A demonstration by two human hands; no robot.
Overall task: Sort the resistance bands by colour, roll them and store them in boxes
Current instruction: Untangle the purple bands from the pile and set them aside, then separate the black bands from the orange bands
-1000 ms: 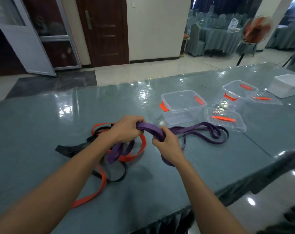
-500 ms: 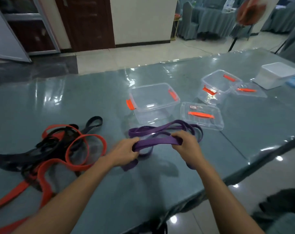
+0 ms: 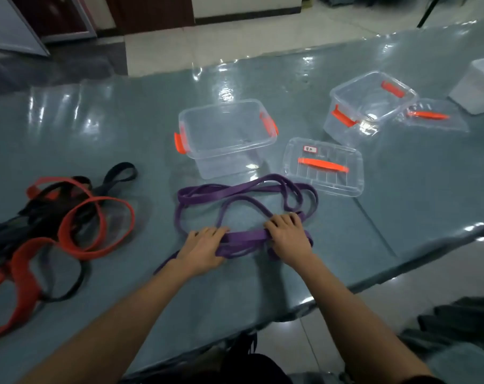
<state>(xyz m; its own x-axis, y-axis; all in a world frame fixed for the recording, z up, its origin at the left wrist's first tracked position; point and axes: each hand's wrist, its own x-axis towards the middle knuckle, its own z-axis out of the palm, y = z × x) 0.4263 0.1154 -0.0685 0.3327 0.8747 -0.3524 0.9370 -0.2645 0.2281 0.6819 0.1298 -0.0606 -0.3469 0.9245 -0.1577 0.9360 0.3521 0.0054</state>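
The red and black bands (image 3: 69,217) are left heaped at nine o'clock, now free of purple. The purple bands (image 3: 235,194) have been drawn clear and lowered onto the table (image 3: 263,289), at six o'clock of the open box (image 3: 227,134). A gathered stretch is gripped by the left hand (image 3: 204,245) and the right hand (image 3: 287,234), fingers curled over it. Purple is judged sorted; rolling is due next.

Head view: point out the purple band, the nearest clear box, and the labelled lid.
purple band (image 3: 246,236), head view, on the bunched near stretch.
nearest clear box (image 3: 232,147), head view, on its near rim.
labelled lid (image 3: 322,165), head view, on its orange handle.
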